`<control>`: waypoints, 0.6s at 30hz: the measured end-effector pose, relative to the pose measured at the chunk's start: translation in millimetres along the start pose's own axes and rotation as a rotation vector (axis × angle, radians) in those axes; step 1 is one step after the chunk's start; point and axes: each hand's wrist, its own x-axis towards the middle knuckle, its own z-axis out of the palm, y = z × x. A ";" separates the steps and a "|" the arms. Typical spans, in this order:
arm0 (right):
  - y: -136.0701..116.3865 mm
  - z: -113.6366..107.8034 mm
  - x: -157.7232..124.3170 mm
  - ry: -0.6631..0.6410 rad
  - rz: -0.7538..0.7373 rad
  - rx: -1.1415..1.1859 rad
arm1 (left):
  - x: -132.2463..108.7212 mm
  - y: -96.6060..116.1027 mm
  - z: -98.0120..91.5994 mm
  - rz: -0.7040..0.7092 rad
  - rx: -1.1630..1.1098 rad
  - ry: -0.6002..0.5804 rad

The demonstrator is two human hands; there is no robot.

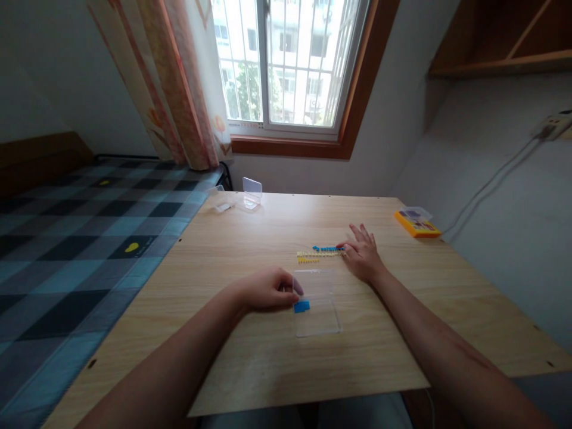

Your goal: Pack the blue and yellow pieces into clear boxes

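A clear flat plastic case (318,325) lies on the table near the middle, with a small blue block piece (301,306) at its left side. My left hand (270,289) rests at the case's left edge, its fingers curled and closed around that edge. Beyond the case are rows of tiny pieces: a blue row (328,249), a cream row (319,254) and a short yellow row (307,260). My right hand (363,253) is at the right end of the blue row. Its index finger reaches to the pieces while the other fingers spread upward.
At the table's far left stand an open clear box (252,193) and another clear container (221,205). An orange-yellow box (417,225) with a clear lid sits by the right edge, near a cable (487,185). A bed with a checked cover (111,250) borders the left side.
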 end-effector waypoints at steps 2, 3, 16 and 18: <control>-0.1 -0.1 0.3 -0.027 0.003 -0.022 | -0.2 -0.3 -0.3 0.009 0.003 -0.004; 0.2 0.3 0.6 -0.037 0.004 -0.026 | -0.3 0.0 -0.6 0.013 0.003 -0.007; 45.1 1.0 15.7 0.082 0.349 -0.044 | -0.9 2.6 -1.8 0.040 -0.001 -0.020; 58.7 -8.1 15.5 0.127 0.408 -0.062 | -1.1 2.7 -2.0 0.040 -0.012 -0.020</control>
